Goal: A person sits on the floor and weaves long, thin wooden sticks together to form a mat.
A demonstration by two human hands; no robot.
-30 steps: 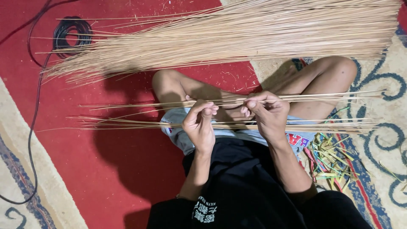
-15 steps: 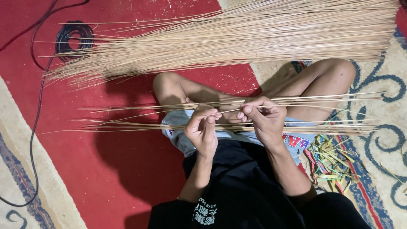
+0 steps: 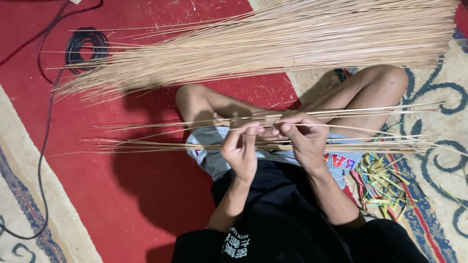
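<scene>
I sit cross-legged on a red carpet. My left hand [image 3: 240,151] and my right hand [image 3: 302,136] meet in front of me above my lap, both pinching thin tan palm-leaf sticks [image 3: 370,111] that run left to right across my legs. A second loose row of sticks [image 3: 146,145] lies over my shorts just below the hands. The fingertips of both hands almost touch.
A big heap of the same tan sticks [image 3: 273,41] lies across the carpet beyond my knees. A coiled black cable [image 3: 83,46] sits at the upper left, its cord trailing down the left side. A pile of green and yellow leaf strips [image 3: 382,182] lies by my right hip.
Both hands stay close together over my lap. The fingers have shifted slightly along the sticks, and the held sticks moved a little.
</scene>
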